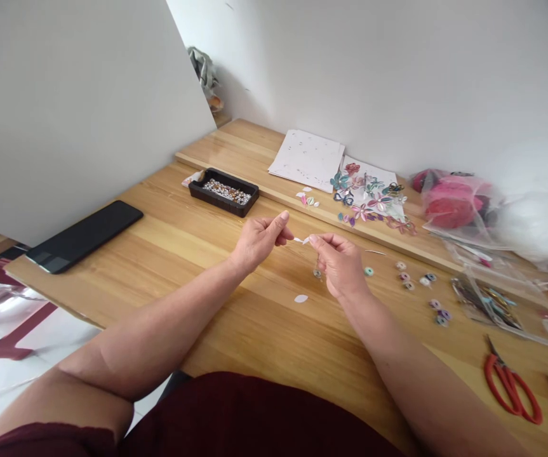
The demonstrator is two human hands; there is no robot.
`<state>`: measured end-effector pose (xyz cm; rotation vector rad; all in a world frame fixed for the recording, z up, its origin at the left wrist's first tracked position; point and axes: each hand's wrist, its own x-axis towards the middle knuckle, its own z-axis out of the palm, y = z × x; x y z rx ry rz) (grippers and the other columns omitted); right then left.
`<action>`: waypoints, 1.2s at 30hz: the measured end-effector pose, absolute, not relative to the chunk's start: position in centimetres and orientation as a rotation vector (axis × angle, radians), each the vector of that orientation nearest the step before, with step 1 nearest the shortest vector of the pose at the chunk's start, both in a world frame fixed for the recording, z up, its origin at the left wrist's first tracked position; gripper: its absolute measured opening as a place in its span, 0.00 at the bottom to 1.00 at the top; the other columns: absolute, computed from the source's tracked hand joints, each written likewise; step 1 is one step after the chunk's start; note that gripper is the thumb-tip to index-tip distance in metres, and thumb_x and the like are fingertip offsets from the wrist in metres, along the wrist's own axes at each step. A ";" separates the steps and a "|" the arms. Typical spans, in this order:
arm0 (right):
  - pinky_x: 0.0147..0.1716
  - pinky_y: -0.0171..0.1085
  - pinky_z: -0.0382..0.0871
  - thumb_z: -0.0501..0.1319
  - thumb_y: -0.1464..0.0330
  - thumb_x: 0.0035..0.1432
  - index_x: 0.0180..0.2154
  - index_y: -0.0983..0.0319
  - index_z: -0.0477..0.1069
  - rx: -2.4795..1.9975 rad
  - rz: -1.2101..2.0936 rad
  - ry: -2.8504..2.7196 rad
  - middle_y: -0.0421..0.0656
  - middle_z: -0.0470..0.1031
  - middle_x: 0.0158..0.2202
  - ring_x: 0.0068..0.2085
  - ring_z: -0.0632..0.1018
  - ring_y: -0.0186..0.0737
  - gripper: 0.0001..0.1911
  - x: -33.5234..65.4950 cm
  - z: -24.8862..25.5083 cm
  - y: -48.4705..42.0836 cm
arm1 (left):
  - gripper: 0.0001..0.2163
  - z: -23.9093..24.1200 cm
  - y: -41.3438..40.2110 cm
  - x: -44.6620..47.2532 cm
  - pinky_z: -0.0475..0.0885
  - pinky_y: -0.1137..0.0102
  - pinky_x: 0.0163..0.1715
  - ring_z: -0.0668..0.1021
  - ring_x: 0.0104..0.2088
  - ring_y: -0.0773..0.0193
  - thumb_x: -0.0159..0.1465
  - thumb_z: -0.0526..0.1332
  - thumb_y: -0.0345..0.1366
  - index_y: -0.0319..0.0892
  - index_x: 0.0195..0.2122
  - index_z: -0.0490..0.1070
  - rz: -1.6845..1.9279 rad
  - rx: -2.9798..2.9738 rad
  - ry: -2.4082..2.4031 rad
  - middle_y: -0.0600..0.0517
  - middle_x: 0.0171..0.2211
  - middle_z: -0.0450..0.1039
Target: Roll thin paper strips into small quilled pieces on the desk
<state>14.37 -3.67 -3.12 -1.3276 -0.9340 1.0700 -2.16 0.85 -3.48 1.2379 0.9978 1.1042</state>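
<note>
Over the middle of the table my two hands are raised close together, fingertips nearly meeting. My left hand is closed in a pinch, with a small white piece sticking out from its fingers. Thumb and forefinger of my right hand grip a small white petal-shaped piece. Just below the right hand is a small thread bobbin; whether it hangs or lies on the table I cannot tell. Another white petal lies flat on the wood beneath my hands.
A black tray of beads stands beyond my left hand, a phone farther left. Paper sheets and colourful thread flowers lie on the raised back ledge. Rightward are several bobbins, a clear box and red-handled scissors.
</note>
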 end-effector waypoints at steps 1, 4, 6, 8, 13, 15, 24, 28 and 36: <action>0.17 0.33 0.46 0.75 0.56 0.43 0.27 0.61 0.75 -1.331 1.083 -0.913 0.33 0.62 0.17 0.18 0.55 0.26 0.17 14.4 -3.2 -3.6 | 0.22 -3.5 0.8 -2.1 0.66 0.70 0.29 0.72 0.25 0.66 0.62 0.64 0.55 0.38 0.28 0.81 1.115 1.240 0.980 0.49 0.23 0.75; 0.16 0.32 0.45 0.76 0.56 0.40 0.26 0.61 0.73 -1.324 1.103 -0.867 0.32 0.61 0.17 0.18 0.55 0.26 0.19 14.4 -3.2 -3.5 | 0.18 -3.5 0.5 -1.9 0.65 0.72 0.28 0.73 0.29 0.66 0.60 0.68 0.49 0.39 0.41 0.82 1.093 1.259 0.903 0.48 0.32 0.79; 0.17 0.32 0.45 0.76 0.56 0.40 0.25 0.61 0.73 -1.311 1.102 -0.865 0.32 0.60 0.16 0.18 0.56 0.26 0.19 14.4 -3.3 -3.5 | 0.20 -3.4 0.3 -1.9 0.65 0.71 0.28 0.74 0.30 0.65 0.62 0.66 0.51 0.39 0.42 0.82 1.076 1.277 0.895 0.47 0.32 0.80; 0.17 0.33 0.46 0.76 0.56 0.40 0.25 0.61 0.73 -1.308 1.097 -0.873 0.32 0.60 0.16 0.18 0.56 0.26 0.19 14.4 -3.3 -3.5 | 0.23 -3.4 0.2 -1.9 0.67 0.70 0.29 0.74 0.29 0.65 0.64 0.62 0.55 0.37 0.37 0.82 1.082 1.281 0.917 0.46 0.29 0.79; 0.16 0.33 0.46 0.76 0.56 0.40 0.26 0.61 0.75 -1.301 1.090 -0.872 0.32 0.62 0.16 0.17 0.56 0.27 0.18 14.3 -3.3 -3.6 | 0.19 -3.6 0.3 -1.9 0.66 0.71 0.27 0.74 0.28 0.65 0.67 0.60 0.50 0.38 0.36 0.81 1.103 1.297 0.929 0.46 0.30 0.79; 0.16 0.33 0.46 0.76 0.57 0.39 0.26 0.62 0.75 -1.290 1.088 -0.851 0.32 0.61 0.15 0.17 0.56 0.26 0.18 14.4 -3.3 -3.6 | 0.14 -3.5 0.3 -1.9 0.66 0.72 0.28 0.75 0.30 0.66 0.66 0.62 0.44 0.39 0.43 0.80 1.138 1.321 0.908 0.47 0.34 0.80; 0.15 0.32 0.45 0.76 0.58 0.39 0.25 0.62 0.74 -1.255 1.100 -0.805 0.32 0.61 0.15 0.16 0.56 0.25 0.18 14.4 -3.5 -3.5 | 0.17 -3.2 -0.4 -1.6 0.71 0.68 0.40 0.79 0.37 0.61 0.58 0.71 0.46 0.38 0.40 0.80 1.014 1.377 0.990 0.46 0.39 0.82; 0.16 0.32 0.47 0.76 0.58 0.39 0.25 0.62 0.74 -1.251 1.089 -0.805 0.32 0.62 0.15 0.17 0.57 0.26 0.18 14.1 -3.6 -3.6 | 0.18 -3.8 -0.5 -1.3 0.70 0.68 0.41 0.78 0.38 0.61 0.55 0.73 0.48 0.38 0.37 0.80 0.996 1.276 0.957 0.47 0.37 0.82; 0.15 0.32 0.46 0.76 0.59 0.39 0.23 0.62 0.72 -1.245 1.116 -0.790 0.31 0.61 0.14 0.16 0.56 0.25 0.18 13.7 -3.6 -3.9 | 0.19 -3.7 -0.4 -1.3 0.66 0.70 0.32 0.73 0.30 0.66 0.56 0.71 0.53 0.38 0.31 0.80 1.056 1.237 0.913 0.50 0.29 0.78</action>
